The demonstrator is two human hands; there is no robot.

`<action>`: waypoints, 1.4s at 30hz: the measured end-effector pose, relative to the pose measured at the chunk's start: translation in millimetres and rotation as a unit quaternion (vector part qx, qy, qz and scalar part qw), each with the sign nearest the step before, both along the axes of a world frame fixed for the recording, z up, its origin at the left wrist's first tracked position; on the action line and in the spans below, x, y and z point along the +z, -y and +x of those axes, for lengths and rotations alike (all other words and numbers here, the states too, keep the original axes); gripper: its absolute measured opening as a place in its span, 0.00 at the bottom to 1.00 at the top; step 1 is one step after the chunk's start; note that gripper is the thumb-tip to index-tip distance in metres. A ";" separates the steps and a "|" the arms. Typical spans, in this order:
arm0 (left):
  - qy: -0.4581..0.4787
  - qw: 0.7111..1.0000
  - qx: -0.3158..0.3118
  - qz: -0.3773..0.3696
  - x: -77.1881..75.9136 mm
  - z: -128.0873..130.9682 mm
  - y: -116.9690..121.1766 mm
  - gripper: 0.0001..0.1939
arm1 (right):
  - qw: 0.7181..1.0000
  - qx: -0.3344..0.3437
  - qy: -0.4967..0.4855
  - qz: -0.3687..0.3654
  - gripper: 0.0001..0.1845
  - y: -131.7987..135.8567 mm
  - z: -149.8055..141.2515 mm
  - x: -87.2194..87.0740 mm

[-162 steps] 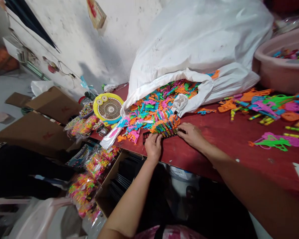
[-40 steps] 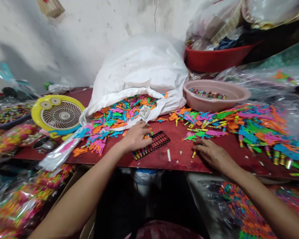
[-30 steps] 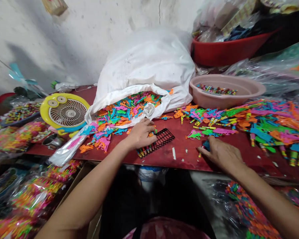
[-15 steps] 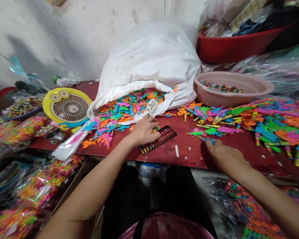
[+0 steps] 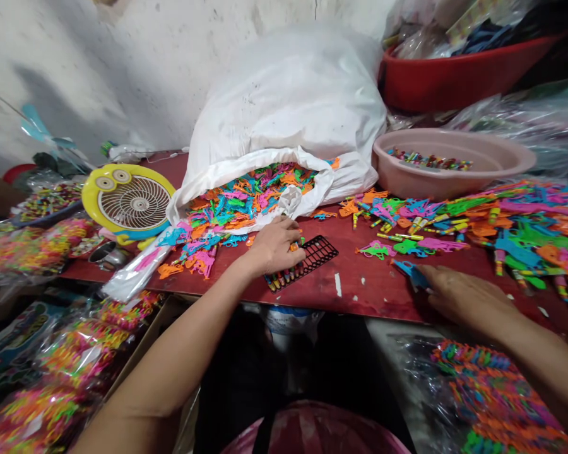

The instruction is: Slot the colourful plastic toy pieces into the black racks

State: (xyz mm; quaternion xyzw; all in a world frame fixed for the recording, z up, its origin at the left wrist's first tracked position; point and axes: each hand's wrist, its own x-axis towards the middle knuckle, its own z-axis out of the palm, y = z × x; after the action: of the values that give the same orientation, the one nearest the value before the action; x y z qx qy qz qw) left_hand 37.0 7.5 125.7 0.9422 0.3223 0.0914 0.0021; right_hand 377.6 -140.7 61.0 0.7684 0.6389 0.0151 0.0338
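Observation:
A black plastic grid rack [image 5: 322,250] lies aslant on the red table; small multicoloured tubes [image 5: 284,277] fill the cells at its left end. My left hand [image 5: 275,247] is over that filled part, fingers curled down onto the rack and holding it in place. Something small and orange shows between thumb and forefinger. Farther right, near the table's front edge, my right hand [image 5: 464,295] pinches a blue plastic toy gun [image 5: 411,272]. Just beyond it lie a green and pink toy gun [image 5: 376,250] and several more with striped tubes attached.
Loose toy guns spill from a big white sack [image 5: 288,94]. A yellow fan [image 5: 132,200] stands left. Behind the right-hand pile [image 5: 539,233] sit a pink basin [image 5: 449,180] with small tubes and a red basin [image 5: 464,79]. Bagged toys [image 5: 82,350] lie below the table at left.
My right hand has drawn back to the right with the blue toy gun, which now shows more fully. My left hand stays on the rack.

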 end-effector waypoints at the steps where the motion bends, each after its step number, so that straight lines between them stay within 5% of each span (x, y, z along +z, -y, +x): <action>1: 0.001 1.000 0.000 0.000 0.0 0.1 0.2 0.13 | 1.000 -0.001 0.019 -0.016 0.19 0.4 0.3 1.7; 4: 0.004 1.000 -0.005 0.003 1.4 0.5 1.3 0.12 | 1.000 -0.004 -0.014 -0.012 0.16 0.8 -1.0 15.1; 6: 0.003 1.000 -0.009 0.004 3.6 1.0 2.3 0.13 | 0.981 -0.019 -0.180 0.074 0.19 -1.9 -10.4 25.0; 9: -0.005 1.000 -0.010 0.000 6.9 1.5 3.7 0.13 | 0.865 -0.051 -0.450 0.216 0.24 -14.1 -47.9 29.0; 12: -0.008 1.000 -0.009 0.004 7.4 1.1 4.1 0.13 | 0.761 -0.053 -0.618 0.192 0.22 -34.0 -102.2 15.9; 14: -0.007 1.000 -0.006 0.012 5.8 0.6 3.6 0.14 | 0.723 -0.029 -0.664 0.188 0.22 -47.8 -133.2 1.5; 16: -0.008 1.000 -0.005 0.018 3.7 0.6 3.0 0.15 | 0.729 -0.007 -0.657 0.189 0.21 -59.1 -153.1 -12.3; 23: 0.007 1.000 0.001 0.021 0.9 1.4 2.9 0.14 | 0.824 0.068 -0.521 0.213 0.13 -75.1 -165.6 -30.4; 32: 0.033 0.999 0.001 0.014 -2.4 -0.9 1.4 0.16 | 0.849 0.198 -0.408 0.271 0.08 -78.3 -173.7 -36.9; 42: 0.032 0.999 -0.003 0.016 0.7 -1.3 3.3 0.17 | 0.893 0.247 -0.314 0.206 0.08 -82.9 -170.4 -40.4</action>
State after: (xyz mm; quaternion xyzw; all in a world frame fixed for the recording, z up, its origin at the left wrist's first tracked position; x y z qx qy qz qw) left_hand 35.8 4.1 126.5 0.9397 0.3177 0.1267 -0.0024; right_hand 207.3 -57.8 20.6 0.5405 0.7677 -0.0882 -0.3326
